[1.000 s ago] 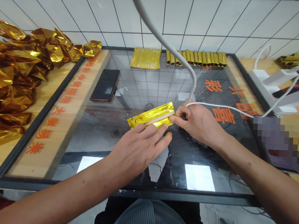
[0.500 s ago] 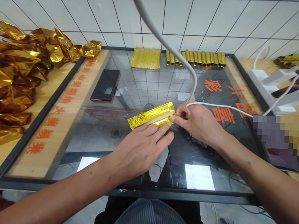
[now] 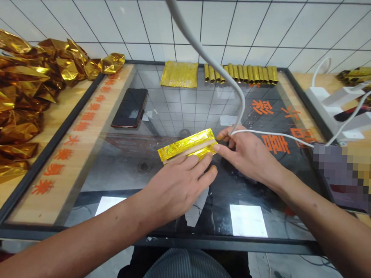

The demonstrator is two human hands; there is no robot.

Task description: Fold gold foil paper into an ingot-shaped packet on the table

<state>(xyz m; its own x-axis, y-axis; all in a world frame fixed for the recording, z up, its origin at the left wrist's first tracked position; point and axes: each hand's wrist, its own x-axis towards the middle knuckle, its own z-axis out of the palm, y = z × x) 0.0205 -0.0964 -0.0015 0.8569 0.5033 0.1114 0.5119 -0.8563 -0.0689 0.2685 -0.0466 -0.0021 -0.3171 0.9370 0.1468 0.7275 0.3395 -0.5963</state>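
Because the left hand (image 3: 185, 182) lies palm down with fingers extended and unclenched, it hides the lower edge of the foil (image 3: 185, 143) and part of the stick (image 3: 200, 146), both mid-glass (image 3: 116, 168). The right hand (image 3: 249, 152) curls at the foil's right end; whether it pinches anything, I cannot tell.

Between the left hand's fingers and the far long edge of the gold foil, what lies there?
A pale, narrow strip, lying lengthwise along the gold foil just beyond the left hand, then more foil; the head view shows it.
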